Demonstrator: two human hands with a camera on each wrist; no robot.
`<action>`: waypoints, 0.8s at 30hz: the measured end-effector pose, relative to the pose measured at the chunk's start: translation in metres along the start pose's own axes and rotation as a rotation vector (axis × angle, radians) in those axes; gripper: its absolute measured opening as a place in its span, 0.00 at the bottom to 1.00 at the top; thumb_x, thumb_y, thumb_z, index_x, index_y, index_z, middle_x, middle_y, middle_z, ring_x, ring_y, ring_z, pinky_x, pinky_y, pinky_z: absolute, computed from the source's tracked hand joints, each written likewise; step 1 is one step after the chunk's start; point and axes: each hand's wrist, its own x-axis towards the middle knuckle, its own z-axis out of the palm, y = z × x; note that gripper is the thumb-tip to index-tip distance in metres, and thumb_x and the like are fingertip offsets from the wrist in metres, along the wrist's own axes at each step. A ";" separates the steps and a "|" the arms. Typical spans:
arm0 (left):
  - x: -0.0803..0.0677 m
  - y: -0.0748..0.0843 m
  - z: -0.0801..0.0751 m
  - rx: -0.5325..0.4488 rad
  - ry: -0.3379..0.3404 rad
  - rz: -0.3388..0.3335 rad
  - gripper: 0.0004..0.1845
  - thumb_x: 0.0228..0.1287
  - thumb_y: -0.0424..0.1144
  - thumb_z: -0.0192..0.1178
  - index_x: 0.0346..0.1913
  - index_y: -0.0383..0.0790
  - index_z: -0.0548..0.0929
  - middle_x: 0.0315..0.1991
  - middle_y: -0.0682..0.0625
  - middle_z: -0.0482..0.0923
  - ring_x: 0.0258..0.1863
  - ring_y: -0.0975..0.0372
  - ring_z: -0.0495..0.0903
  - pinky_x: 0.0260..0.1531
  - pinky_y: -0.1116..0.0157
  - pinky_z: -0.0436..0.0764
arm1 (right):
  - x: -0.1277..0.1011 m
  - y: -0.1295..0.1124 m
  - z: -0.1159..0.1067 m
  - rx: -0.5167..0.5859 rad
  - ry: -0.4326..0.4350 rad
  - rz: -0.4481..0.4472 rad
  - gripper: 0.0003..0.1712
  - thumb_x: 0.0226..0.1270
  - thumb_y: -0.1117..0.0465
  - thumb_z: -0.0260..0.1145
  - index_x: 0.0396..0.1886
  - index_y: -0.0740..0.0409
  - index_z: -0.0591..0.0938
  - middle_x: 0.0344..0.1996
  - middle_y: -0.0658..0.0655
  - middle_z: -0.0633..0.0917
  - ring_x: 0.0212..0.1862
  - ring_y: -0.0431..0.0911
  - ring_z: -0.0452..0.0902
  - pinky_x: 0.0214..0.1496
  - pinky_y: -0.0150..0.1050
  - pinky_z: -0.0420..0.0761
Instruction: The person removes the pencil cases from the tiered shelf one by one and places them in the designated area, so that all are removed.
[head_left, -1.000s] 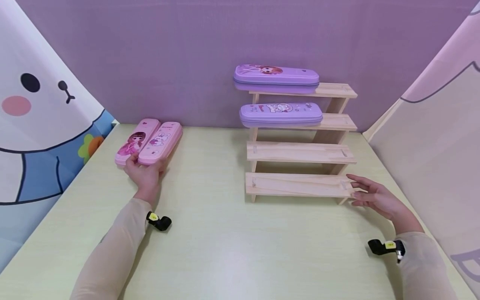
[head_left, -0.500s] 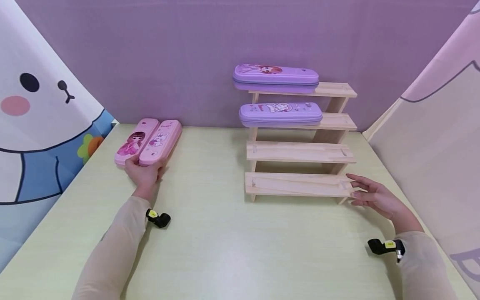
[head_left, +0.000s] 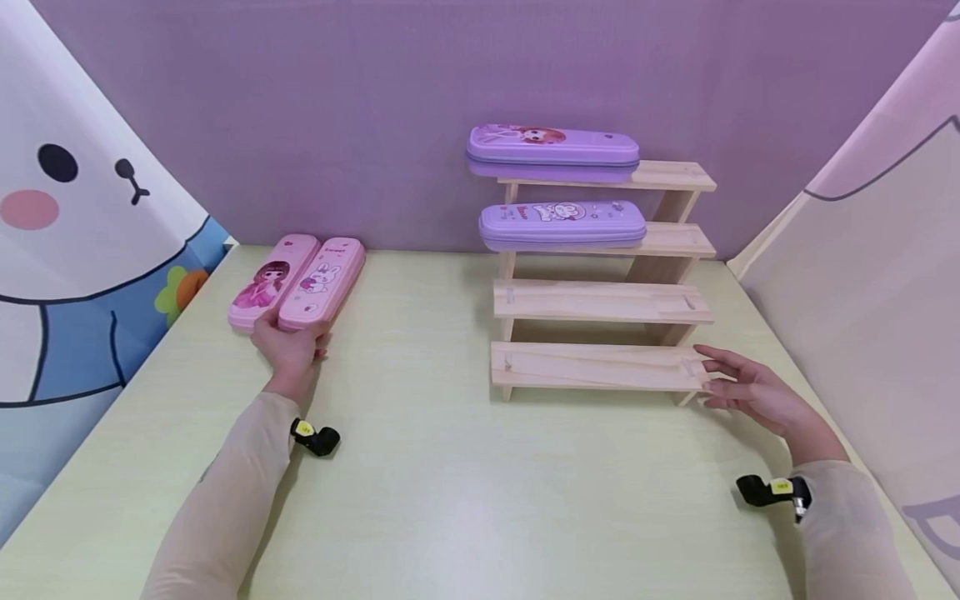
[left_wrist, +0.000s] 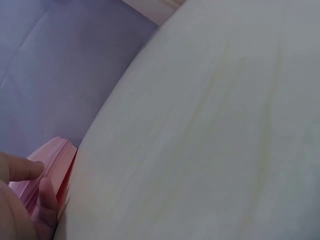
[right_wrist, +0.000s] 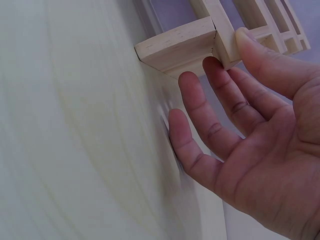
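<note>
A: Left hand (head_left: 288, 348) is out at ten o'clock on the table (head_left: 450, 483), planted at the near ends of two pink pencil cases (head_left: 296, 283) lying side by side, touching each other

B: From the wrist view the fingers (left_wrist: 47, 200) curl against the end of the pink case (left_wrist: 52, 162); thumb on one side, fingertips on the other. It looks like a pinch on the end of the bunny-print case (head_left: 322, 282), while the girl-print case (head_left: 264, 282) sits just at nine o'clock of it

A: And the right hand (head_left: 750, 396) is over at three o'clock, fingers spread and nearly straight, at the right end of the wooden rack (head_left: 600, 304)

B: The wrist camera puts those fingertips (right_wrist: 215, 67) against the corner of the lowest shelf (right_wrist: 175, 47), thumb up on the side post. It's touching, not wrapped round anything

A: The rack climbs in four steps toward twelve o'clock. The bottom two shelves are bare wood

B: Up top, a purple pencil case with a girl print (head_left: 552, 152) lies on the highest step, overhanging its left end. One step below lies a second purple case with a bunny print (head_left: 562, 225)

A: Behind it all is a purple wall (head_left: 337, 108), with a cartoon bunny panel (head_left: 82, 217) at nine o'clock
</note>
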 end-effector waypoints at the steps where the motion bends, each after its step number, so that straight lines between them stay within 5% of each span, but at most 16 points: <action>1: 0.000 0.001 -0.001 -0.003 -0.001 -0.008 0.42 0.46 0.27 0.69 0.62 0.50 0.57 0.53 0.51 0.63 0.23 0.58 0.79 0.11 0.68 0.76 | 0.000 0.000 0.000 -0.001 0.001 0.000 0.33 0.66 0.79 0.46 0.69 0.55 0.60 0.52 0.49 0.74 0.45 0.40 0.77 0.43 0.38 0.81; 24: -0.005 0.006 -0.010 -0.098 -0.043 -0.078 0.37 0.49 0.28 0.67 0.63 0.46 0.62 0.46 0.50 0.70 0.24 0.59 0.80 0.14 0.66 0.79 | 0.000 -0.001 0.001 -0.003 0.021 0.013 0.33 0.66 0.79 0.46 0.68 0.55 0.60 0.52 0.47 0.74 0.44 0.40 0.77 0.42 0.38 0.81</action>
